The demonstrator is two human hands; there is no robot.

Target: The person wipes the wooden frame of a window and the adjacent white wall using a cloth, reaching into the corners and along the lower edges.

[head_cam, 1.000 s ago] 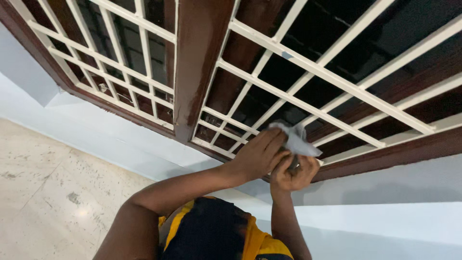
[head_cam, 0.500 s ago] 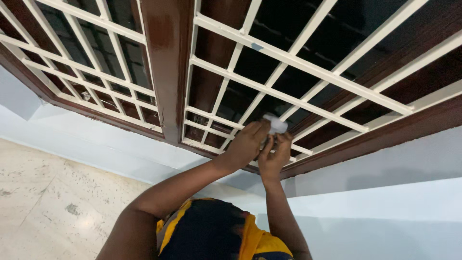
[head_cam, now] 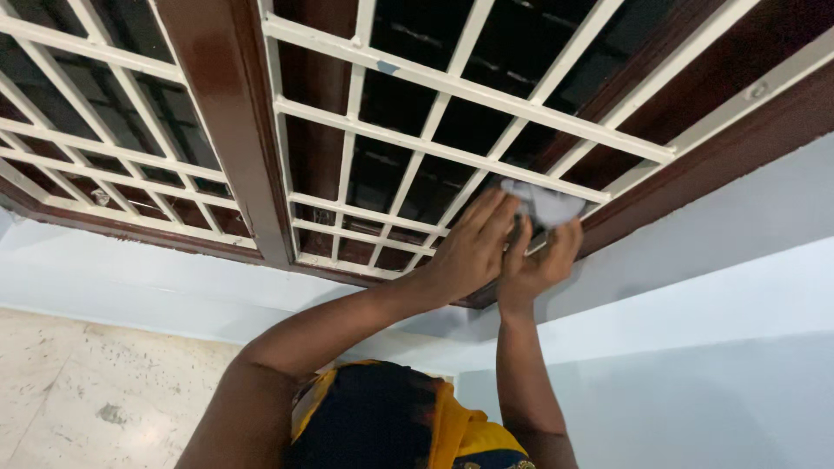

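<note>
Window frame (head_cam: 217, 122) of dark brown wood fills the upper part of the view, and a white metal grille (head_cam: 452, 91) with thin crossing bars is fixed inside it; pale blue wall (head_cam: 695, 287) runs below. The grille looks stiff and firmly fixed, so it should bear pressure without bending. Against its lower right corner sits a small white cloth (head_cam: 546, 205), crumpled into a wad. It seems very light and soft, easy to fold around a bar, and I judge it best gripped as a bunch, because a loose edge would slip out. The left hand (head_cam: 473, 247) lies flat with fingers straight and close together, touching the cloth's left edge. The right hand (head_cam: 539, 265) is curled around the cloth from below, pressing it onto the bars.
</note>
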